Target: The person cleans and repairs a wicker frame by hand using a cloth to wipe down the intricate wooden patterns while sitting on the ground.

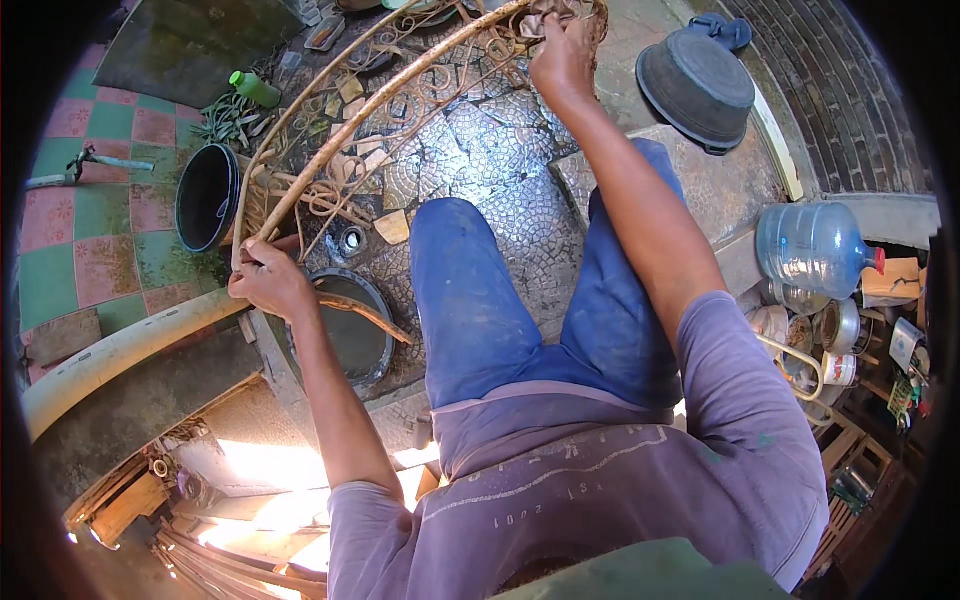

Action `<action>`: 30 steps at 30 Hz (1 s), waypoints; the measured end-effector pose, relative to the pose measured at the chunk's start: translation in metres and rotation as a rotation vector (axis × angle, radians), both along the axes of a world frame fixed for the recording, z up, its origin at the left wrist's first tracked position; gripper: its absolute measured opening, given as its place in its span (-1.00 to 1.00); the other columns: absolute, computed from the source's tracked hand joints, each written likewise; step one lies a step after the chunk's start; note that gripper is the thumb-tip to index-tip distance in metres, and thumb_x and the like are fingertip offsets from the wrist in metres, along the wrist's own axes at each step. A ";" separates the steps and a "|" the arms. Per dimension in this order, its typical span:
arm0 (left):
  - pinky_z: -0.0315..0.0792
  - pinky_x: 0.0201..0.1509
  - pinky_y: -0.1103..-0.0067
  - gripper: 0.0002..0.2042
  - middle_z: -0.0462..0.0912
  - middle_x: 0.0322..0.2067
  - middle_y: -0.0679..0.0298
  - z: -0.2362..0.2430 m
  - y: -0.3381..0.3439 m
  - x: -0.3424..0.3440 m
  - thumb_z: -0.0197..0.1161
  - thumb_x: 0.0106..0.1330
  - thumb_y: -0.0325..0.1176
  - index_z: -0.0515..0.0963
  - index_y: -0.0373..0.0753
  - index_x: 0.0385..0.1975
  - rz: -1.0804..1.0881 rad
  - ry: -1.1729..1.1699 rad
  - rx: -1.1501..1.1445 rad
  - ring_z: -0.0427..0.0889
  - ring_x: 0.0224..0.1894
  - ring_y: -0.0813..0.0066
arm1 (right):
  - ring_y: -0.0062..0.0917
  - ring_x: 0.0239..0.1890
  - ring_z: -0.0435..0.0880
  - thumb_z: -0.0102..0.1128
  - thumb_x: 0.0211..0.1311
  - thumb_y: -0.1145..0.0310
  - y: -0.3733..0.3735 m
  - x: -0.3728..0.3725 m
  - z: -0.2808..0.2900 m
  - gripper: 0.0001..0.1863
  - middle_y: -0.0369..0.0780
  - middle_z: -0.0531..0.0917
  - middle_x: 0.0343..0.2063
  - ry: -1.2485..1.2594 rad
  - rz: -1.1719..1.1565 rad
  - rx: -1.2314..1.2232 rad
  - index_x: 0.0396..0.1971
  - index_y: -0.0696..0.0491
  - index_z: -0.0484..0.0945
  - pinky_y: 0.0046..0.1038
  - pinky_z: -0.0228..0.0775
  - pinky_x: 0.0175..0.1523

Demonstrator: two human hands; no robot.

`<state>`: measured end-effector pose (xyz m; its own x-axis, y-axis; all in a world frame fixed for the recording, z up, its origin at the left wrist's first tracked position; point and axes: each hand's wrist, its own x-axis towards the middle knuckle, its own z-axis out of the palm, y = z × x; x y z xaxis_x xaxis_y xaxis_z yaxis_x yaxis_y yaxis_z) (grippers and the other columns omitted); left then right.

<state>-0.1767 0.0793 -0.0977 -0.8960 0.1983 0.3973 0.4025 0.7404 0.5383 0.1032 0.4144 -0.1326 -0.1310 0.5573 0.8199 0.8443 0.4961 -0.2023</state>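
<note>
An ornamental metal frame (370, 105), with long pale rusty bars and curled scrollwork, is raised diagonally across the upper middle of the view. My left hand (272, 282) is closed around its lower-left end, just above a round grey tub (350, 350) of murky water with a brown stick (372, 315) across it. My right hand (565, 62) is closed on a crumpled brownish cloth (550, 22) at the frame's upper-right end; how much of the bar lies inside the cloth is hidden.
A black bucket (205, 200) and green bottle (255, 88) stand left. A pale pipe (130, 355) crosses lower left. At right are an upturned basin (695, 90), blue water jug (810, 250) and stacked pots (838, 325). Mosaic paving (470, 150) lies beyond my knees.
</note>
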 end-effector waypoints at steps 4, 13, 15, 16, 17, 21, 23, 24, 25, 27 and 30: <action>0.38 0.14 0.19 -0.43 0.44 0.01 -0.30 -0.004 0.001 -0.003 -0.04 0.48 0.06 0.63 -0.40 0.02 0.034 0.013 -0.007 0.48 0.05 -0.11 | -0.02 -0.04 0.59 0.17 0.21 0.51 -0.022 -0.011 -0.014 -0.56 0.07 0.46 -0.04 0.179 0.133 -0.514 0.12 0.13 0.60 -0.17 0.49 0.05; 0.42 0.07 0.20 -0.46 0.48 -0.04 -0.30 0.000 0.004 -0.010 -0.06 0.49 0.04 0.64 -0.33 0.03 -0.016 0.011 -0.042 0.48 0.07 -0.11 | -0.08 -0.05 0.66 0.16 0.22 0.54 -0.094 -0.034 -0.010 -0.68 0.06 0.58 -0.06 0.273 0.454 -0.657 -0.01 0.13 0.67 -0.16 0.51 0.08; 0.42 0.08 0.20 -0.47 0.47 -0.03 -0.29 0.002 0.003 -0.002 -0.05 0.49 0.03 0.62 -0.33 0.07 0.014 0.038 -0.054 0.50 0.05 -0.11 | -0.09 -0.04 0.67 0.15 0.22 0.54 -0.088 -0.032 -0.007 -0.69 0.07 0.61 -0.07 0.430 0.435 -0.716 -0.05 0.14 0.69 -0.19 0.51 0.08; 0.45 0.04 0.17 -0.46 0.44 -0.03 -0.27 0.001 0.005 -0.003 -0.05 0.50 0.04 0.62 -0.36 0.03 0.013 0.062 -0.049 0.54 -0.02 -0.13 | -0.09 -0.03 0.67 0.14 0.23 0.54 -0.082 -0.031 -0.005 -0.70 0.08 0.62 -0.08 0.508 0.426 -0.745 -0.06 0.14 0.70 -0.20 0.52 0.09; 0.48 0.00 0.14 -0.44 0.41 -0.03 -0.25 -0.001 0.009 -0.004 -0.05 0.51 0.05 0.63 -0.40 0.00 0.010 0.087 -0.045 0.58 -0.10 -0.15 | -0.10 -0.07 0.68 0.12 0.23 0.51 -0.062 -0.025 -0.019 -0.71 0.04 0.66 -0.16 0.588 0.399 -0.639 -0.10 0.13 0.71 -0.23 0.52 0.08; 0.51 -0.05 0.12 -0.40 0.38 -0.03 -0.24 -0.003 0.008 0.000 -0.08 0.52 0.06 0.64 -0.47 -0.07 0.023 0.113 -0.050 0.62 -0.20 -0.17 | -0.09 -0.11 0.67 0.15 0.21 0.46 -0.031 -0.002 -0.019 -0.73 0.01 0.65 -0.15 0.499 0.263 -0.570 -0.12 0.09 0.71 -0.18 0.51 0.06; 0.45 0.06 0.13 -0.44 0.40 0.01 -0.26 -0.002 0.006 0.001 -0.03 0.47 0.08 0.60 -0.31 0.09 0.048 0.019 -0.051 0.58 -0.03 -0.16 | -0.07 -0.13 0.67 0.17 0.21 0.46 -0.030 -0.002 -0.023 -0.74 0.02 0.64 -0.15 0.347 0.308 -0.559 -0.12 0.09 0.70 -0.16 0.51 0.05; 0.45 0.06 0.13 -0.44 0.40 0.01 -0.26 -0.003 0.005 -0.001 -0.03 0.47 0.09 0.61 -0.30 0.09 0.057 0.028 -0.056 0.58 -0.03 -0.17 | -0.06 -0.13 0.66 0.18 0.21 0.46 -0.038 -0.007 -0.024 -0.74 0.02 0.63 -0.15 0.359 0.331 -0.524 -0.11 0.09 0.69 -0.16 0.51 0.05; 0.45 0.06 0.12 -0.44 0.40 0.01 -0.26 -0.004 0.005 -0.003 -0.03 0.47 0.09 0.61 -0.30 0.09 0.066 0.037 -0.060 0.59 -0.04 -0.17 | -0.04 -0.13 0.66 0.19 0.20 0.46 -0.050 -0.015 -0.027 -0.73 0.02 0.63 -0.15 0.371 0.354 -0.489 -0.10 0.09 0.68 -0.15 0.51 0.05; 0.45 0.06 0.12 -0.44 0.40 -0.01 -0.26 0.001 0.007 0.004 -0.04 0.48 0.08 0.61 -0.32 0.07 0.038 0.013 -0.040 0.59 -0.06 -0.19 | -0.07 -0.14 0.67 0.18 0.22 0.44 -0.070 -0.025 -0.026 -0.67 -0.02 0.62 -0.17 0.353 0.373 -0.415 -0.01 0.07 0.68 -0.18 0.52 0.03; 0.45 0.05 0.13 -0.43 0.41 -0.02 -0.26 0.000 0.008 0.001 -0.05 0.48 0.08 0.60 -0.36 0.06 0.048 0.044 -0.026 0.59 -0.07 -0.19 | -0.10 -0.14 0.67 0.18 0.24 0.45 -0.095 -0.032 -0.016 -0.69 -0.01 0.61 -0.17 0.210 0.512 -0.476 -0.02 0.09 0.68 -0.17 0.52 0.02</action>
